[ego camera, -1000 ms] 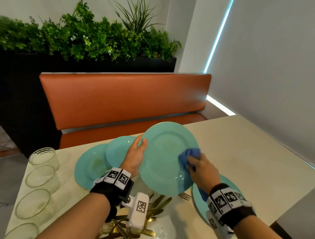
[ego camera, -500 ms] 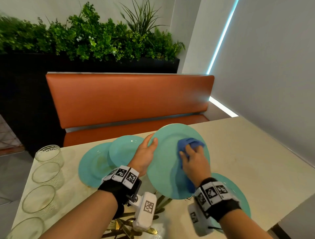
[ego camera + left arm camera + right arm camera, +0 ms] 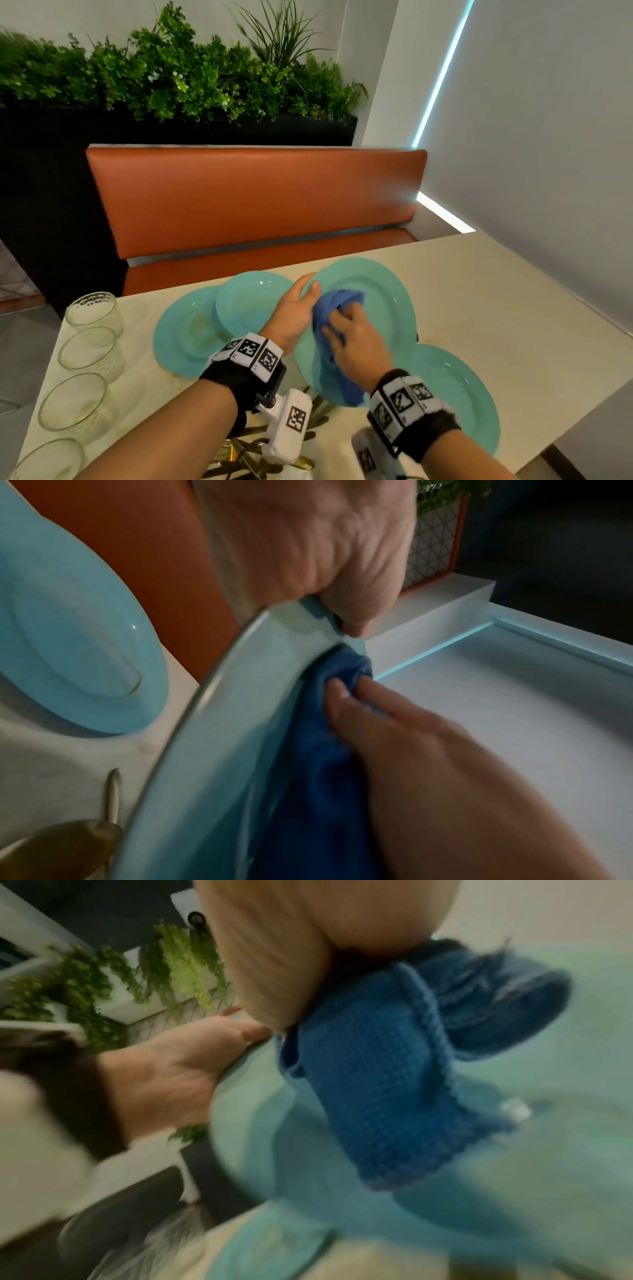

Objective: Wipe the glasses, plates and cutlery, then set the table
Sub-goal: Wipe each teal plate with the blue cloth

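An orange bench (image 3: 253, 202) backs a pale desk (image 3: 496, 291). Plate-wiping is the step in hand: the left hand (image 3: 294, 313) grips the raised teal plate (image 3: 383, 291) by its rim, thumb over the edge. The right hand (image 3: 356, 342) fingers (image 3: 337, 693) bunch a blue cloth (image 3: 330, 308) against its face. Next probably comes setting it down beyond the fingertips.
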The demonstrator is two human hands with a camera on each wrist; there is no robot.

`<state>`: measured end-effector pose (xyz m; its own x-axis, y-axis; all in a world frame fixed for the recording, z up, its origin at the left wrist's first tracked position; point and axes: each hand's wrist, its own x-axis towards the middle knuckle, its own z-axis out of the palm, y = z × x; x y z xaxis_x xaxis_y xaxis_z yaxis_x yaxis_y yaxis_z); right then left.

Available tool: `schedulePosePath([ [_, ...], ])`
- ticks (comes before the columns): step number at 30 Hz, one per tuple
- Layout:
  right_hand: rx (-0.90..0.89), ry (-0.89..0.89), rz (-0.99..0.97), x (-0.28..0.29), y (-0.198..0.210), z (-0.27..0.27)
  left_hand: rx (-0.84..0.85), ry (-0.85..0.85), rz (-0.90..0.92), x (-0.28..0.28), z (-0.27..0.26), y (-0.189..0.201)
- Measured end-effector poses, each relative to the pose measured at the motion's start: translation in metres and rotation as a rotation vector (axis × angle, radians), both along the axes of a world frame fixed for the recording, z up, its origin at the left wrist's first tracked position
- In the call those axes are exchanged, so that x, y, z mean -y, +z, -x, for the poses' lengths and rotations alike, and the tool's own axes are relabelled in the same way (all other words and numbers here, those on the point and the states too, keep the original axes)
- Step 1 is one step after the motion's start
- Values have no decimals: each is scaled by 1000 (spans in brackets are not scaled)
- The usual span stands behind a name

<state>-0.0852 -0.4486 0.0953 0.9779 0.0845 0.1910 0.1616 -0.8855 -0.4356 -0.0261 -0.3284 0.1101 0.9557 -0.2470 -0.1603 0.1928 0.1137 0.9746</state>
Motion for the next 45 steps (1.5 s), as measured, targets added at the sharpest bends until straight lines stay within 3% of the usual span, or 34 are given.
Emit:
schedulePosePath([
  [2, -59, 171, 101, 12, -16, 20, -3, 20, 25, -5, -6, -5],
  [4, -177, 199, 174, 40, -16, 24, -26, 39, 53, -12, -8, -6],
  [6, -227, 18, 167, 68, -6, 17, -46, 30, 88, -17, -9, -6],
  [8, -98, -264, 107, 81, 5, 0, -54, 15, 89, -14, -6, -4],
  [10, 0, -373, 42, 63, 10, -18, -42, 1, 58, -2, 0, -3],
  [13, 27, -226, -97, 16, 3, -19, -18, 1, 0, 12, 2, -4],
  [16, -49, 145, -26, 7, -15, 4, -49, 42, 47, 5, -4, -8],
  [18, -126, 273, 76, 29, -25, 12, -85, 76, 90, -4, -8, -14],
  [20, -102, 140, 107, 55, -22, 6, -112, 96, 126, -11, -10, -17],
  [23, -82, -357, 70, 75, -1, -19, -105, 31, 84, -3, -5, -20],
  [24, -84, -429, 49, 69, 9, -27, -84, -1, 41, 4, 0, -18],
  [25, -64, -430, 15, 58, 14, -33, -61, -23, 15, 11, 3, -18],
  [27, 19, -265, -67, 30, 14, -35, -25, -36, -21, 21, 4, -18],
  [30, -20, 23, 25, 24, -2, -24, -20, -51, -17, 20, 2, -21],
  [32, -29, -98, 23, 49, 2, -31, -21, -64, -46, 16, 1, -26],
  [35, -78, -507, -36, 66, 11, -37, -32, -99, -34, 20, 0, -27],
  [36, -71, -484, -81, 58, 11, -34, -21, -96, -37, 23, 1, -24],
  [39, -74, -50, -107, 29, -2, -18, -41, -77, 14, 31, -3, -20],
  [40, -68, 3, -95, 34, -2, -18, -52, -79, 22, 32, -5, -22],
  [41, -50, -43, -121, 45, 0, -24, -63, -82, 6, 31, -4, -21],
  [44, 19, -431, -257, 65, 1, -34, -30, -109, -14, 39, -2, -24],
  [45, 31, -425, -287, 57, -1, -29, -16, -90, -12, 43, -3, -22],
])
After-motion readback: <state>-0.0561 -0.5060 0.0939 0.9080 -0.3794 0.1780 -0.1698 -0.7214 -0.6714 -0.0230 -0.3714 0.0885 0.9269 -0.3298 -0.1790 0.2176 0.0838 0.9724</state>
